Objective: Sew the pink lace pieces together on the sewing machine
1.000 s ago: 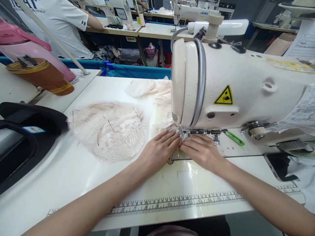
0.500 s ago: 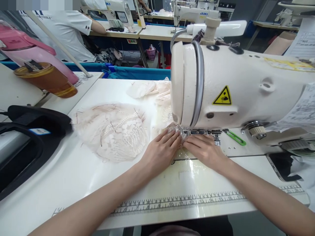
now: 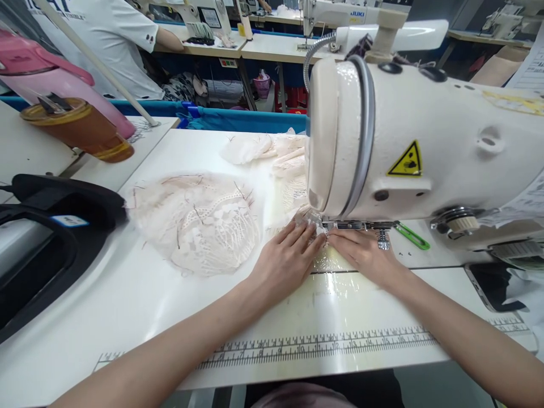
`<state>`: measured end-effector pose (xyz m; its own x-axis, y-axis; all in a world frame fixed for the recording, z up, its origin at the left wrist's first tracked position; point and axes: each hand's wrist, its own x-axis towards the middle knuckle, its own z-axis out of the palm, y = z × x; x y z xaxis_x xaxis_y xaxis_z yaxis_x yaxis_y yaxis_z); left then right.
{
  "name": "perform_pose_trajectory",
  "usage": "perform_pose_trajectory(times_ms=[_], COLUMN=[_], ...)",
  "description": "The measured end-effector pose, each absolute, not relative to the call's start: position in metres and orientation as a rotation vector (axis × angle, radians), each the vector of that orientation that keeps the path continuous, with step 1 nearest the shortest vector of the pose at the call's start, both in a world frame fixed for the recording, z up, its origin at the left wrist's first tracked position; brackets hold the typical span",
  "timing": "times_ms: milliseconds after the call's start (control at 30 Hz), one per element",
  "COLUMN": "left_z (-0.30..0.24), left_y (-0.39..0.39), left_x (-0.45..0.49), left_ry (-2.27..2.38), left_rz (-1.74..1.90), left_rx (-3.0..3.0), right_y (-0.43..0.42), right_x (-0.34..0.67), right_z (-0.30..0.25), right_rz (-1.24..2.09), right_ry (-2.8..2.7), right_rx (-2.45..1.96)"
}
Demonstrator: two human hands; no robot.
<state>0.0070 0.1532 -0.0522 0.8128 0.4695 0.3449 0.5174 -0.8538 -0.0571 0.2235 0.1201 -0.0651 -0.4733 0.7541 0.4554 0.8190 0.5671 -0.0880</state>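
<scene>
My left hand point(image 3: 285, 258) lies palm down, fingers stretched out, on sheer pale lace fabric point(image 3: 313, 217) left of the presser foot. Just right of the needle area, my right hand point(image 3: 366, 254) is also flat, with its fingertips pointing left at the fabric's near edge. The two hands' fingertips almost meet. Above them is the head of a white sewing machine point(image 3: 442, 122), which hides part of the fabric and the needle. More of the fabric runs back behind my left hand. A separate cream lace piece point(image 3: 204, 226) with loose brown threads lies to the left.
A black iron-shaped holder point(image 3: 63, 198), a brown cup point(image 3: 80, 130) and a pink bottle point(image 3: 63, 85) stand left. On the right lie a green thread snipper point(image 3: 412, 236) and a phone point(image 3: 488, 286). A ruler scale point(image 3: 318, 344) marks the front edge. Another person point(image 3: 102, 45) sits beyond.
The view has shifted slightly, so the machine appears farther right. Both hands stay beside the presser foot; my right fingers appear slightly farther under the machine head.
</scene>
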Motion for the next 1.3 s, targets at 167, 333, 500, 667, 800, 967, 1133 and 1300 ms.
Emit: perform_pose_trajectory(times_ms=[167,333,500,667,800,967,1133,1300], left_z=[-0.053,-0.053,-0.053,-0.057,-0.058,-0.056,-0.056,-0.058], left_y=[0.154,0.154,0.154,0.154,0.154,0.156,0.158,0.159], left_x=[0.009,0.011,0.011,0.009,0.008,0.008,0.008,0.008], left_ry=[-0.829,-0.835,-0.862,-0.694,-0.693,-0.759,-0.774,-0.814], left_rz=[-0.458,-0.446,-0.437,-0.511,-0.554,-0.599,-0.623,-0.631], left_rx=[-2.827,-2.807,-2.829,-2.8,-2.828,-2.838,-2.829,-2.835], right_y=[0.122,0.123,0.124,0.126,0.12,0.11,0.109,0.11], right_x=[0.223,0.223,0.225,0.223,0.219,0.209,0.206,0.205], right_z=[-0.062,-0.058,-0.063,-0.066,-0.064,-0.06,-0.058,-0.059], right_rz=[-0.128,-0.138,-0.155,-0.128,-0.126,-0.159,-0.18,-0.224], right_ry=[-2.342,-2.342,-2.335,-2.31,-2.291,-2.281,-2.287,-2.323], right_rx=[-1.304,-1.342,-1.376,-1.384,-1.376,-1.454,-1.467,-1.472])
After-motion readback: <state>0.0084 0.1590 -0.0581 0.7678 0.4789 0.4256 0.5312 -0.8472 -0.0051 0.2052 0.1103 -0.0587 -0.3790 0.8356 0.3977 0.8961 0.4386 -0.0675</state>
